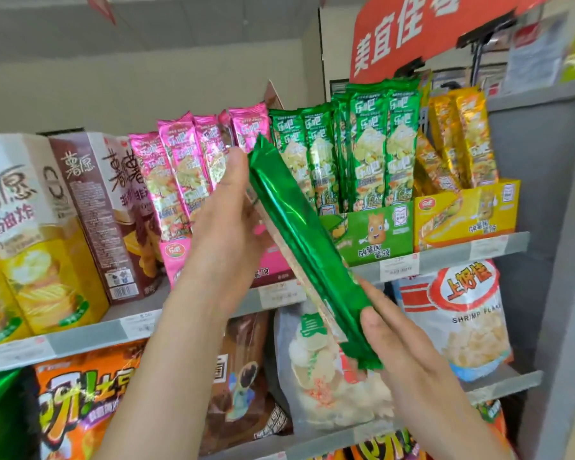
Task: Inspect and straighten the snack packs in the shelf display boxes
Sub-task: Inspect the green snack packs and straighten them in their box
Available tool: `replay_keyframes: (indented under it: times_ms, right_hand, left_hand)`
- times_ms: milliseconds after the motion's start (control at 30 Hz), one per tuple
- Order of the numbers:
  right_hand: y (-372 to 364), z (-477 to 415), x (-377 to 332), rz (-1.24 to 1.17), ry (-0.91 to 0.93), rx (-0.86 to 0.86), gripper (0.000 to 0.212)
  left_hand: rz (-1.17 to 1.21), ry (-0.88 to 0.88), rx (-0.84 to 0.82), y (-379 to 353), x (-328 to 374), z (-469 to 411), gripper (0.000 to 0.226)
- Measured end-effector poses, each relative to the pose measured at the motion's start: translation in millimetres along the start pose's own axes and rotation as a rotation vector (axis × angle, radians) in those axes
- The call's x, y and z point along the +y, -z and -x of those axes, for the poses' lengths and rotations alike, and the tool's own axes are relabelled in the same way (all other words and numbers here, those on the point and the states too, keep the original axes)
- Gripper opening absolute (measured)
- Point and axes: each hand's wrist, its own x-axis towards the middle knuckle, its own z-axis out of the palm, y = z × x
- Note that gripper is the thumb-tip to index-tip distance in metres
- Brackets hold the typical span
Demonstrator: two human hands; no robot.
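Head view: inspection step in hand. Left grip [226, 210] clasps the upper end, right grip [392, 330] the lower end, of a green snack pack [299, 234] held slanted before the green display box [379, 234]. Judged next: stand it upright in that box.

Two hands hold a bundle of green snack packs [302, 234] slantwise in front of the green display box [379, 234]. The left hand [229, 210] grips the bundle's upper end and the right hand [392, 340] pinches the lower end. On the same shelf [445, 257], pink packs [180, 167] stand left of that box and yellow packs [458, 137] stand right of it.
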Motion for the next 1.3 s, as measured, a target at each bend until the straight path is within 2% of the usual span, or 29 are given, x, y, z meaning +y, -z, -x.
replay_keyframes:
  times_ms: [67, 100, 200, 300, 400, 467, 567, 667, 867, 1000, 1167, 1300]
  right_hand:
    - [-4, -5, -3, 0.321, 0.169, 0.04, 0.039]
    - [-5, -7, -2, 0.46, 0.235, 0.056, 0.043]
    - [-7, -13, -2, 0.62, 0.317, 0.125, 0.048]
    - [-9, -16, -4, 0.651, 0.38, 0.206, 0.053]
    - [-10, -22, -9, 0.662, 0.426, 0.227, 0.056]
    - [-11, -27, -15, 0.636, 0.452, 0.203, 0.06]
    - [-11, -41, -16, 0.522, 0.458, 0.172, 0.065]
    - [-10, -57, -14, 0.385, 0.447, 0.266, 0.063]
    - [-16, -75, -23, 0.404, 0.476, 0.4, 0.07]
    - [-18, -87, -23, 0.462, 0.518, 0.449, 0.061]
    - [-16, -97, -28, 0.647, 0.602, 0.512, 0.048]
    - [3, -111, -53, 0.635, 0.686, 0.578, 0.047]
  left_hand:
    - [-0.173, -0.11, 0.039, 5, 3, -8, 0.041]
    - [-0.289, -0.175, 0.051, 5, 8, -10, 0.045]
    - [-0.389, -0.234, 0.028, 5, 17, -18, 0.054]
    - [-0.515, -0.199, -0.077, 4, 34, -22, 0.047]
    - [-0.637, -0.254, -0.176, 5, 52, -31, 0.035]
    - [-0.608, -0.317, -0.191, 2, 63, -39, 0.021]
    - [-0.553, -0.414, -0.163, -2, 74, -51, 0.017]
    - [-0.53, -0.464, -0.163, -1, 81, -62, 0.008]
    - [-0.474, -0.513, -0.16, -2, 92, -73, 0.013]
    - [-0.453, -0.541, -0.117, -6, 97, -81, 0.021]
    - [-0.482, -0.618, -0.112, -15, 116, -94, 0.025]
    - [-0.494, -0.668, -0.135, -20, 123, -103, 0.025]
